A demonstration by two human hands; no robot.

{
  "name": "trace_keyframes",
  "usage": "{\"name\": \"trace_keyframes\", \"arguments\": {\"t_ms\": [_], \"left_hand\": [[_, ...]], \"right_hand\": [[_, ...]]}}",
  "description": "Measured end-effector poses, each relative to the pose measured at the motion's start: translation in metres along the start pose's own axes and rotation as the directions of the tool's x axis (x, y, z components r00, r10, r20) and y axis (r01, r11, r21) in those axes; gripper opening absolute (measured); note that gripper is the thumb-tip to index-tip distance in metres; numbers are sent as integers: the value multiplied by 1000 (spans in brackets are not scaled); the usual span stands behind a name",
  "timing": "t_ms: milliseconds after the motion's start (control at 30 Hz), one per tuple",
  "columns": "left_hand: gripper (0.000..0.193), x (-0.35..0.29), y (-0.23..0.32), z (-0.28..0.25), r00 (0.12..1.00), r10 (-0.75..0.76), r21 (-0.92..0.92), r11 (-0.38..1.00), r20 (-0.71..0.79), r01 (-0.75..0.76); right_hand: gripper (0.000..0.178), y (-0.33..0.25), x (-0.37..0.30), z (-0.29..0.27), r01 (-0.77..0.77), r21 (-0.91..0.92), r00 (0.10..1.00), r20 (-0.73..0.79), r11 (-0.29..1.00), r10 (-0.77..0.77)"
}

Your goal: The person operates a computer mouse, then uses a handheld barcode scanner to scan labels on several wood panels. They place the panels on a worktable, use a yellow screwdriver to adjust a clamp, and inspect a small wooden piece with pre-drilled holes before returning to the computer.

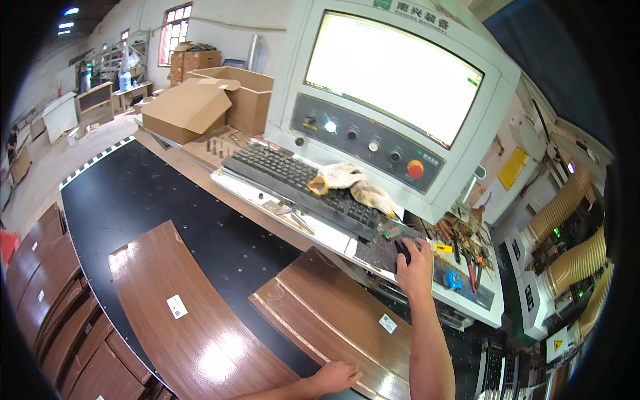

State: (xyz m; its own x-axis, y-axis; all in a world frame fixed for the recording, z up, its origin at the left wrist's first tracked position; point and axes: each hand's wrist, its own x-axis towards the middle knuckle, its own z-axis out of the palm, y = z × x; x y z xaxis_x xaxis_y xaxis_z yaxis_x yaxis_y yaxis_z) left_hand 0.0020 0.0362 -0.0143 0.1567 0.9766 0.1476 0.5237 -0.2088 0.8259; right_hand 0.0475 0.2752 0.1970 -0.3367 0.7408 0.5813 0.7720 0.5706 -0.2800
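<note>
The right hand [415, 261] is closed over a black computer mouse [402, 249], which sits on a dark mouse pad [377, 253] at the right end of the machine console's shelf [333, 235]. The left hand [337, 375] lies open and flat, fingers spread, on the near edge of a curved brown wood panel [333, 313]; it presses on the panel and grips nothing. That panel rests on the black tabletop [133, 193] just below the console shelf, with a small white label [387, 323] near its right end. A second, longer curved brown panel [180, 313] lies beside it to the left, apart from it, also carrying a white label. On the shelf, a black keyboard [293, 177] stretches leftward from the mouse pad, and a pair of pale work gloves [350, 183] is draped over its right half. Above them stands the console's bright screen [393, 73]. Hand tools and a blue tape measure [453, 279] lie just right of the mouse.
</note>
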Motion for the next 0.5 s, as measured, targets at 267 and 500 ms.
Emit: {"name": "trace_keyframes", "arguments": {"t_ms": [267,500], "left_hand": [[39,5,-11,13,999,31,74,997,-18,-30],[40,7,-13,16,999,45,74,996,-12,-44]], "right_hand": [[39,-6,2,-5,-14,36,999,46,999,12],[37,-5,1,-4,-13,33,999,43,999,11]]}}
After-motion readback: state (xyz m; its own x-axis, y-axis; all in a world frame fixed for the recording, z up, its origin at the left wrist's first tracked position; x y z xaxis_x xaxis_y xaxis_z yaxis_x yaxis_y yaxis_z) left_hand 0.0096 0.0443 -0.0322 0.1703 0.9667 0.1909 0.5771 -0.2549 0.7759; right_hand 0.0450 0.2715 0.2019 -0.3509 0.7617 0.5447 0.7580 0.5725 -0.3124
